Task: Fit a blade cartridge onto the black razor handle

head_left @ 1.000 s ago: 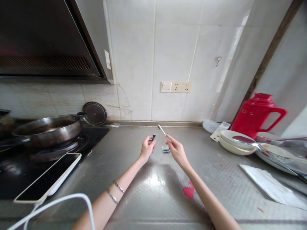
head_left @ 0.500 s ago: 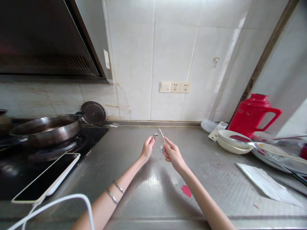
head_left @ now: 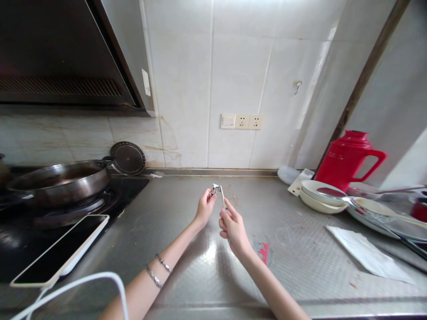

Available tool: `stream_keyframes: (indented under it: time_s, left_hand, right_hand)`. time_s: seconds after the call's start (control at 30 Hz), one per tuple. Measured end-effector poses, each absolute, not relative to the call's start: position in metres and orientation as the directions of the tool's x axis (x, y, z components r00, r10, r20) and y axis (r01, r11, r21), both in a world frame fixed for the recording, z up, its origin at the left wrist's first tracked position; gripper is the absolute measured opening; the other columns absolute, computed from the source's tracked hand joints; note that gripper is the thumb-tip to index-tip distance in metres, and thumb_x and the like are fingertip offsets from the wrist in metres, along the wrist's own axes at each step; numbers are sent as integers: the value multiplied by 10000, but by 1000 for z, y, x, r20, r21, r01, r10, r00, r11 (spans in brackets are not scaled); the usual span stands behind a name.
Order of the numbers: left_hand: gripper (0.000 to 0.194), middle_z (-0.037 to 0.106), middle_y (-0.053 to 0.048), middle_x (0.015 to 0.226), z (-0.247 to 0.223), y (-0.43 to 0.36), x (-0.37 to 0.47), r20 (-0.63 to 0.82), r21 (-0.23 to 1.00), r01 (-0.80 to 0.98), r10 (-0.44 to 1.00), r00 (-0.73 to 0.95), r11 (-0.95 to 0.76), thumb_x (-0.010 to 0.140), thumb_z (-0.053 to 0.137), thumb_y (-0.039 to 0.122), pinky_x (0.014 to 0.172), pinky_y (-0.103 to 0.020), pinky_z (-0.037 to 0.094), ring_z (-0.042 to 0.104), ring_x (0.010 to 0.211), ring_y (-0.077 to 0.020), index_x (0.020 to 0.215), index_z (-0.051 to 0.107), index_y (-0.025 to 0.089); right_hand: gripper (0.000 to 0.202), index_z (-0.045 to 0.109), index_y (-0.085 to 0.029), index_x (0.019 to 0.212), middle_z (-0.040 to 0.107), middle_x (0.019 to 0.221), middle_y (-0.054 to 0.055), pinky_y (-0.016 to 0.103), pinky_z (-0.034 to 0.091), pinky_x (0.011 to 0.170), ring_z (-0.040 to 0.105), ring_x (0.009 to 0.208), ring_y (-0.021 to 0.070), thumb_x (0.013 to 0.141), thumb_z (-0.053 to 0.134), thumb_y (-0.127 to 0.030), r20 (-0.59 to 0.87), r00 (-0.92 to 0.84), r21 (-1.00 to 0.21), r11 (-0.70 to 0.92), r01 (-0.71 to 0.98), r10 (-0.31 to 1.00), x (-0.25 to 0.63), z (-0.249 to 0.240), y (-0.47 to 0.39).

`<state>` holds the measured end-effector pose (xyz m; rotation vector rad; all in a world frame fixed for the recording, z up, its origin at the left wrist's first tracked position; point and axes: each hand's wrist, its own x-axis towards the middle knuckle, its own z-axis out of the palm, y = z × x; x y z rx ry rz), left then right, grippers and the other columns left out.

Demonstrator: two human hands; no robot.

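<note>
My left hand (head_left: 204, 208) is closed, pinching a small shiny metal piece (head_left: 214, 189) with dark parts between thumb and fingers; its exact kind is too small to tell. Wrapped round a slim white toothbrush (head_left: 222, 195), my right hand (head_left: 234, 227) is just to the right of it. The brush stands nearly upright, its head turned left against or very close to the metal piece. Both hands are raised over the steel counter (head_left: 180, 195). My right fingers hide the lower part of the brush handle.
On the left, a pan (head_left: 63, 178) sits on the black stove, with a phone (head_left: 62, 251) and white cable (head_left: 113, 275) in front. At right stand a red thermos (head_left: 345, 160), stacked bowls (head_left: 322, 202) and a white tissue (head_left: 368, 253). A wall socket (head_left: 242, 122) is behind.
The toothbrush has moved left and its head now meets or nearly meets the metal piece. My right hand has shifted slightly lower and left. The view has turned slightly.
</note>
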<state>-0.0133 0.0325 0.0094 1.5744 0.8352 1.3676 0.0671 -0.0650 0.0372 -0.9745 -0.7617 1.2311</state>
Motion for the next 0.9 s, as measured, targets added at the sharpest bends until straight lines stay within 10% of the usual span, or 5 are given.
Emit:
stream_keyframes:
  time_s: [0.9]
  left_hand:
    - [197, 552, 16, 654, 12, 31, -10, 446, 893, -114, 890, 95, -435, 724, 607, 292, 580, -198, 380, 489, 588, -93, 869, 584, 160]
  right_hand:
    - [804, 302, -254, 1383, 239, 554, -104, 157, 110, 375, 185, 432, 36, 667, 647, -380, -8, 271, -832, 143, -536, 963, 35, 39, -78]
